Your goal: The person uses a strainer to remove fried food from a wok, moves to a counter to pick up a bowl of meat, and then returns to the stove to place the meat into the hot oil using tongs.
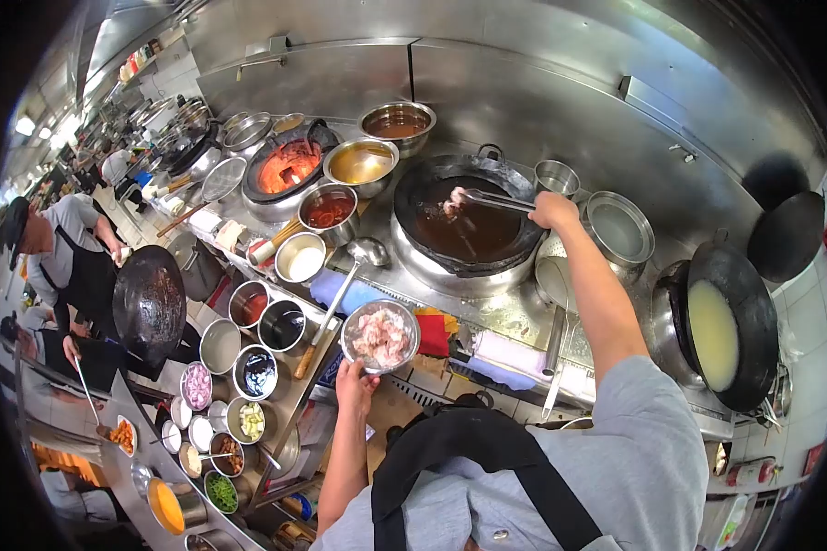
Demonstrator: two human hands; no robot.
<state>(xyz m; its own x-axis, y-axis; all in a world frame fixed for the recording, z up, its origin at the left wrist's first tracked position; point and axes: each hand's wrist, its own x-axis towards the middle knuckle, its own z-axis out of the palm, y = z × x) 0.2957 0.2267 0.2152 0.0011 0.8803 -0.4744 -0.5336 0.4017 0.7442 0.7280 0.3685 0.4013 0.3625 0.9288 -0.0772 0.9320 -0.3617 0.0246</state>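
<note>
My left hand (pixel 354 387) grips the lower rim of a round metal bowl (pixel 413 353) holding chunks of pale pink raw meat (pixel 381 336). Metal tongs (pixel 498 200) are clasped in my right hand (pixel 554 212), reaching left over a large black wok (pixel 412 188). At the tips of the tongs is a pale piece of meat (pixel 454 200), just above or touching the dark brown liquid (pixel 469 237) in the wok. A long-handled ladle (pixel 366 252) rests between the bowl and the wok, its wooden handle end toward me.
Pots of sauces and a bowl of golden liquid (pixel 362 163) stand left of the wok. Chopped ingredients in tins (pixel 196 386) line the side counter. To the right sits another wok (pixel 753 331) with pale yellow liquid. At far left a co-worker (pixel 73 239) holds a black wok (pixel 149 303).
</note>
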